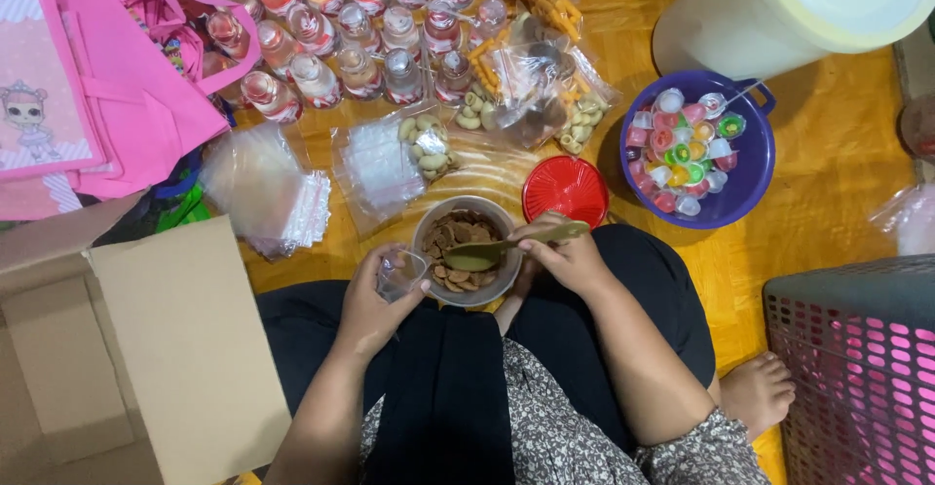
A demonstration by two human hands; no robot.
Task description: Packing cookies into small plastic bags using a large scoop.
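In the head view, near the lower middle of the frame, the person sits on the yellow wood-patterned floor [838, 173] with a small grey bowl of round brown biscuits [466, 249] resting against the lap. The right hand [565, 259] is closed around the handle of a flat olive-green spoon [511, 244], whose scoop end lies over the biscuits. The left hand [375, 300] grips a small clear plastic cup [401, 273], tilted with its mouth toward the rim of the bowl, touching or just beside it. Above the bowl, at the centre, lies a red round plastic lid [565, 190]; to its right sits a purple plastic basin of small coloured jelly cups [697, 159]. Stacks of clear zip bags [282, 193] lie to the left of centre, rows of small clear bottles with pinkish contents [331, 37] fill the upper left, and a brown cardboard box flap [185, 339] takes the lower left. To do this scooping well, I judge the cup should stay close against the bowl rim so that crumbs drop back in, and the spoon should carry a modest, level load, tipped slowly into the narrow mouth.
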